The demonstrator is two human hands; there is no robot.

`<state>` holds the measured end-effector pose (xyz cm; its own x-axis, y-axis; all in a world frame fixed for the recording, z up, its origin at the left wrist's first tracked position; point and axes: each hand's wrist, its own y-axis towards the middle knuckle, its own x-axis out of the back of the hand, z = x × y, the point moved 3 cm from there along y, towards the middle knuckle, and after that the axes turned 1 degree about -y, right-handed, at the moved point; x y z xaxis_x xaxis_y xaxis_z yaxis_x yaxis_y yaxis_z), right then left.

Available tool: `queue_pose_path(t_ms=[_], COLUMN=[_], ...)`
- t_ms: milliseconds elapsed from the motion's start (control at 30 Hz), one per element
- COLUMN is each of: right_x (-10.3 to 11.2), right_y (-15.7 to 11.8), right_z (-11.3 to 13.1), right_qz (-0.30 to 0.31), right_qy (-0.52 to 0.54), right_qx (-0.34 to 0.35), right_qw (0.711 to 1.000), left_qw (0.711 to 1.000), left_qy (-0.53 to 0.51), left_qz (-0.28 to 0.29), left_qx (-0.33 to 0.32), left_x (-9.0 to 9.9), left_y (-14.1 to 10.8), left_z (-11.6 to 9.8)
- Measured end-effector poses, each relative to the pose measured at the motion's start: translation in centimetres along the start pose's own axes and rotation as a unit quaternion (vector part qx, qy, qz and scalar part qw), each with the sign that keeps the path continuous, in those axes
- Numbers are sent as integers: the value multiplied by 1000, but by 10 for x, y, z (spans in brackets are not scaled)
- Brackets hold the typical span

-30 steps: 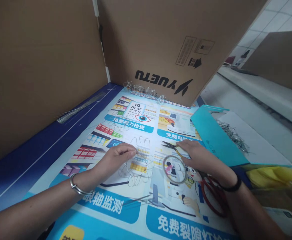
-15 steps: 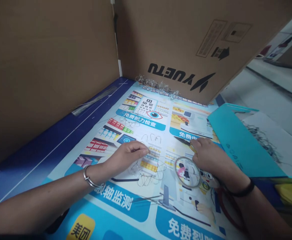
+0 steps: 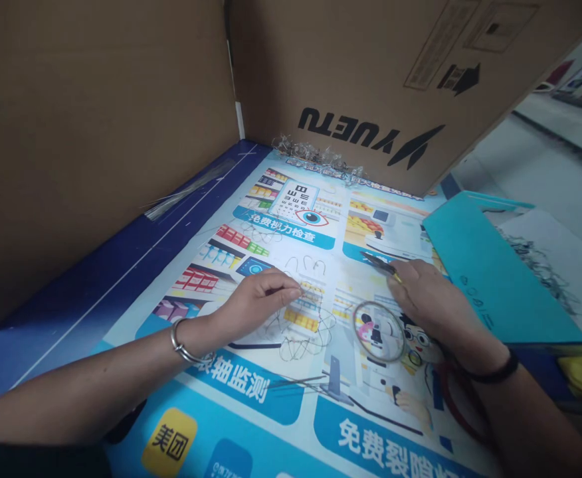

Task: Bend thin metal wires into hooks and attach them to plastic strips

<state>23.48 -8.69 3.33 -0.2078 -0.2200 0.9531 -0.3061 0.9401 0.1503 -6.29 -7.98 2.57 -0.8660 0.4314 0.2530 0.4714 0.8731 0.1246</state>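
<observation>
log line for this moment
left hand: pinched at bent thin wires | right hand: holding pliers | nearby: ring on poster, teal box holding wire tangle

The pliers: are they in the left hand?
No, the right hand grips the pliers, well to the right of the left hand.

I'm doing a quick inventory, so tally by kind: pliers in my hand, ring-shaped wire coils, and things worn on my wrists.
Pliers: 1
Wire coil: 1
Wrist pieces (silver bracelet, black wristband): 2
Total: 4
</observation>
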Motion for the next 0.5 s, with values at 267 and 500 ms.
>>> queue_pose_path(t_ms=[267, 500], right_x=[51, 50], right_y=[-12, -16], right_z=[67, 85], right_qz=[-53, -49], right_qy=[126, 124], right_qx=[113, 116], right_qw=[984, 984], left_qw=[999, 999], left_qy=[29, 33], left_qz=[3, -4], left_qx=[-24, -37], left_x=[-1, -1], left_y=[0, -2], left_z=[-6, -6])
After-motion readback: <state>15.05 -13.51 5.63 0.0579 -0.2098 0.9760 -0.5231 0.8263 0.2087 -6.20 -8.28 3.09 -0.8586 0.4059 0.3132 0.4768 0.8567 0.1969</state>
